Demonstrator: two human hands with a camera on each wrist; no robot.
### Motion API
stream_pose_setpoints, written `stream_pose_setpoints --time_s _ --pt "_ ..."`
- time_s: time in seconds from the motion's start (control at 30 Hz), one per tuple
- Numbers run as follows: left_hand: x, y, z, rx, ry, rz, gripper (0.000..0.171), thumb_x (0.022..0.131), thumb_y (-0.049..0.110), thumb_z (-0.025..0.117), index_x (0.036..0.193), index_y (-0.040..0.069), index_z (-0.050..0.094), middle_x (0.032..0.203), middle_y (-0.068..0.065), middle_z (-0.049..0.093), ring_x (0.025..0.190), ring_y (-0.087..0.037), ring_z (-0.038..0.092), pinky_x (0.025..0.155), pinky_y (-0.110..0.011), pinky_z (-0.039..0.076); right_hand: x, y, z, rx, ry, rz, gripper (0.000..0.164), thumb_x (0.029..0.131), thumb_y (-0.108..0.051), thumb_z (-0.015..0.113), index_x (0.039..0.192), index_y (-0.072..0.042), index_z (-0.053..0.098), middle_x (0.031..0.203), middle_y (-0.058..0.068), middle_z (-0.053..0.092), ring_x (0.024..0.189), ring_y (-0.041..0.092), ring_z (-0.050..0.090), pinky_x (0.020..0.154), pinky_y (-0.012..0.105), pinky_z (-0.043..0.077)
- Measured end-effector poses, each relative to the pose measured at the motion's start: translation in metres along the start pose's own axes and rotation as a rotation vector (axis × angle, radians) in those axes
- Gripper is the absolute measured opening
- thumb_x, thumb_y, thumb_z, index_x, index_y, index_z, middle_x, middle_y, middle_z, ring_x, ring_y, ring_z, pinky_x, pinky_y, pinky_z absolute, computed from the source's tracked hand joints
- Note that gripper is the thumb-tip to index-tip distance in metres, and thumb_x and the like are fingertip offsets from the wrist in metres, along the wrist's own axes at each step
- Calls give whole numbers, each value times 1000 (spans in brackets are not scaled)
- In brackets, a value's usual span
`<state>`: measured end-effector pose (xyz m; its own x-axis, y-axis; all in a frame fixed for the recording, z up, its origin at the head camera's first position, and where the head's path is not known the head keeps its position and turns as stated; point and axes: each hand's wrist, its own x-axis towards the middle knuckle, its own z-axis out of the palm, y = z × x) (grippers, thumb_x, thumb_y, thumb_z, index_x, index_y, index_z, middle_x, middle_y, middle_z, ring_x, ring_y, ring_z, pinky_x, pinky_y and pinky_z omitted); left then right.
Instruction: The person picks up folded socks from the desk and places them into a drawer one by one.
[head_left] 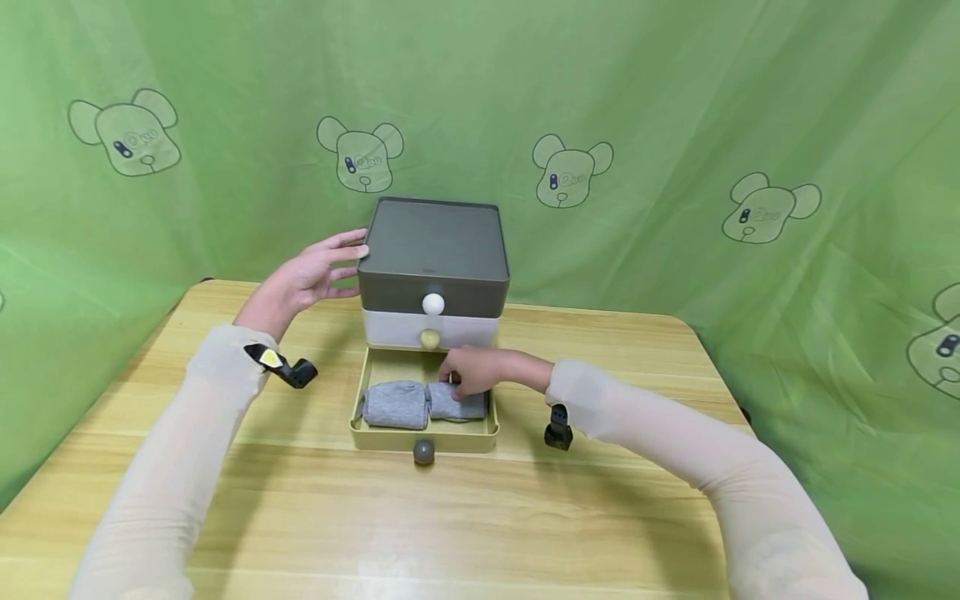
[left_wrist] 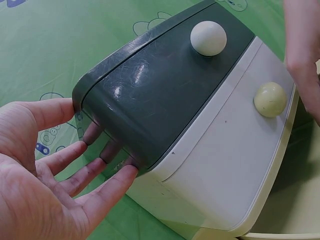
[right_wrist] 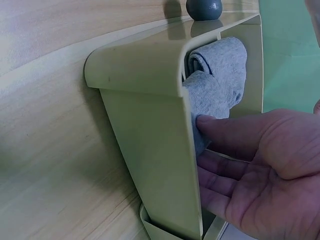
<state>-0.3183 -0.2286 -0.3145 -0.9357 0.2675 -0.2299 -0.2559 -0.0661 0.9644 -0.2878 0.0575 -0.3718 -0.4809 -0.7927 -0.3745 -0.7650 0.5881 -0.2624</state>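
A small desktop drawer unit stands on the table, with a dark grey top drawer, a white middle one and a pulled-out olive bottom drawer. Two folded grey cloths lie in that drawer, a left cloth and a right cloth. My right hand reaches down into the drawer and pinches the right cloth; its thumb shows on the fabric in the right wrist view, while some fingertips are hidden. My left hand rests straight fingertips on the left side of the dark top section.
The round knobs are white, pale yellow and dark grey, the last jutting from the drawer front. Behind the wooden table hangs a green curtain with printed bear heads.
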Motion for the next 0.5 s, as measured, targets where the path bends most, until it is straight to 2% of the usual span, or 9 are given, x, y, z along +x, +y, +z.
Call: stream_pose_setpoints --time_s 0.1,0.3,0.4,0.5 --pt "-1 0 0 -1 2 2 66 106 23 54 164 25 21 166 -8 27 155 -34 24 126 -55 27 -1 -1 -1 1 -3 -2 13 86 -7 74 98 -3 71 80 1 66 73 6 51 70 19 45" --pt "-1 -1 0 -1 4 7 66 106 23 54 164 25 21 154 -2 40 155 -34 24 126 -56 27 -5 -1 -3 41 14 11 28 88 -9 75 115 -1 72 96 8 75 86 11 65 81 22 54" --pt "-1 -1 -1 -1 2 9 66 106 23 54 164 25 21 153 -2 40 155 -33 25 125 -55 27 -9 0 -3 102 44 0 31 89 -9 75 118 0 71 100 10 76 91 14 69 84 22 56" --pt "-1 -1 -1 -1 2 10 67 106 23 55 163 25 22 153 -2 41 155 -33 25 125 -55 28 -17 1 -5 212 82 -15 36 90 -7 75 123 3 68 105 13 75 96 18 70 85 22 58"
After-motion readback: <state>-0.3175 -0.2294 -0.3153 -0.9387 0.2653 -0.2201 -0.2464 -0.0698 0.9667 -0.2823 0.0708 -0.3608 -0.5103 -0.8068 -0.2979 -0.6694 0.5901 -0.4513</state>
